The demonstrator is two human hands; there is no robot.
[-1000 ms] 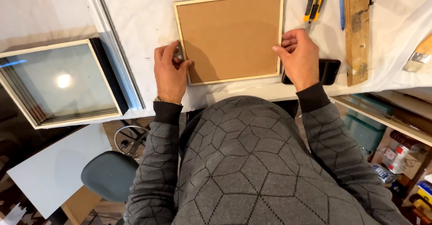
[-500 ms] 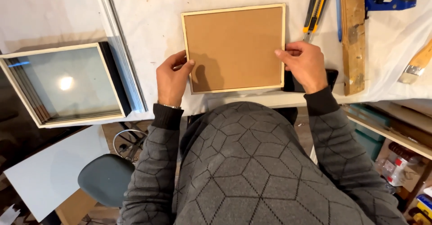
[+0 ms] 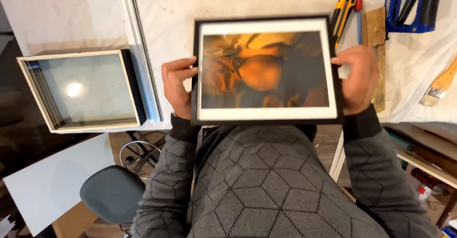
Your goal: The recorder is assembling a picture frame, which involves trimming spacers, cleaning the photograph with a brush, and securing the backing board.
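The left hand [image 3: 177, 87] and right hand [image 3: 354, 78] gripped opposite sides of a black-framed, white-matted orange picture [image 3: 265, 70], face up above the white-covered table [image 3: 71, 19].

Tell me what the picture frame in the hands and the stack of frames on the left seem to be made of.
The picture frame, held by the left hand and right hand, looks like thin black moulding, wood or plastic, with a white mat; soft reflections suggest a glossy glazed front. The stack of frames shows pale, wood-like edges, one dark side, and a pane, probably glass, reflecting a lamp.
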